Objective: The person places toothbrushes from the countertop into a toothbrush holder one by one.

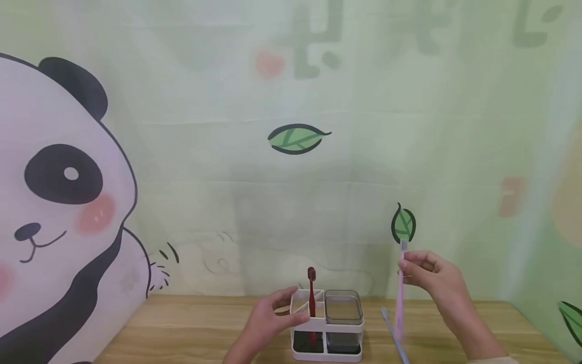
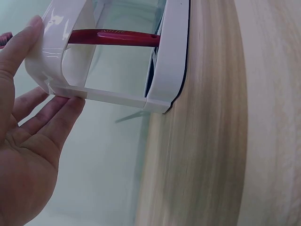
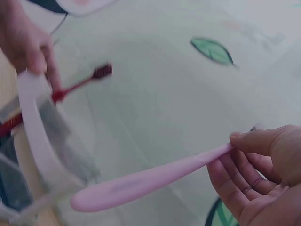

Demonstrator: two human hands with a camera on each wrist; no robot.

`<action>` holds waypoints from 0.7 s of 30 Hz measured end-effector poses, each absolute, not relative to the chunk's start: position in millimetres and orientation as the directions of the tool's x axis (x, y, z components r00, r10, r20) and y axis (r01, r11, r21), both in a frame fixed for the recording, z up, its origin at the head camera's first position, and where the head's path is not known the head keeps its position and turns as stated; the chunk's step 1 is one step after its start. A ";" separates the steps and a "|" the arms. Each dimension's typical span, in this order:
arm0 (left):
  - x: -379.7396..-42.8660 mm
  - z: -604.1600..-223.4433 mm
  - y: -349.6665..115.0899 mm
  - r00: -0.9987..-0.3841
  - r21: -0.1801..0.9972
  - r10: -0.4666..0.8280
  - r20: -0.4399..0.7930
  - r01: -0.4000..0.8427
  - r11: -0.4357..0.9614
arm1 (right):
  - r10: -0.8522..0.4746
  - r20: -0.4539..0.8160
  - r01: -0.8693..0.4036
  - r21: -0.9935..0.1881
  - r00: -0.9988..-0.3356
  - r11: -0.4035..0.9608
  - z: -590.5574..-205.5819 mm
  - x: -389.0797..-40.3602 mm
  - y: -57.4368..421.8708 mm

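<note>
A white toothbrush holder [image 1: 326, 327] stands on the wooden table, and my left hand [image 1: 269, 319] grips its left end, thumb at the front and fingers at the back. In one of its left compartments a red toothbrush [image 1: 311, 293] stands upright, bristles up. My right hand [image 1: 434, 283] pinches a pink toothbrush [image 1: 399, 308] near its head, between thumb and fingers. The handle of the pink toothbrush hangs down, right of the holder. In the right wrist view its rounded handle end [image 3: 89, 200] points toward the holder.
A blue toothbrush [image 1: 394, 336] lies on the table [image 1: 204, 323] between the holder and my right hand. A clear grey cup [image 1: 343, 307] sits in the holder's right half. Behind the table hangs a green cloth with a panda [image 1: 59, 167] and leaves printed on it.
</note>
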State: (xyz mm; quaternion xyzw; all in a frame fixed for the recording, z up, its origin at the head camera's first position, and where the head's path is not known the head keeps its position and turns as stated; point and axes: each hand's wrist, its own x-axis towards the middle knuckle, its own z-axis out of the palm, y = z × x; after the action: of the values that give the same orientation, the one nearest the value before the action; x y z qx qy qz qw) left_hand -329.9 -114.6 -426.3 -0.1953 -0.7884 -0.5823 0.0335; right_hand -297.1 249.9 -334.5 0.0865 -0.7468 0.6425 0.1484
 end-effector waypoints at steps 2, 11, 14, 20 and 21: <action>-329.9 -426.4 -114.2 -0.922 0.903 0.267 0.281 0.348 0.250 | 0.052 0.351 -0.340 -0.929 -0.935 0.143 -326.9 -295.8 241.3; -328.7 -427.3 -112.8 -0.924 0.908 0.264 0.275 0.340 0.244 | 0.012 0.465 -0.462 -0.882 -0.885 0.098 -307.3 -303.6 196.5; -327.7 -426.6 -112.5 -0.927 0.910 0.262 0.267 0.332 0.249 | 0.015 0.483 -0.480 -0.873 -0.876 0.093 -305.6 -307.6 184.4; -327.6 -426.0 -113.7 -0.927 0.911 0.256 0.276 0.337 0.239 | 0.063 0.487 -0.483 -0.873 -0.871 0.068 -305.4 -315.2 160.8; -327.6 -426.2 -114.1 -0.926 0.912 0.255 0.277 0.337 0.235 | 0.069 0.484 -0.480 -0.875 -0.872 0.063 -306.0 -316.4 157.0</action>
State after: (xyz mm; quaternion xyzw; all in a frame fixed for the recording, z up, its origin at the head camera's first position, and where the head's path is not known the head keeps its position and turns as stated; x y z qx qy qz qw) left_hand -327.6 -114.1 -426.2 -0.1887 -0.7850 -0.5891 0.0346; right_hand -316.4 157.0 -306.0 0.1470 -0.6994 0.6685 0.2056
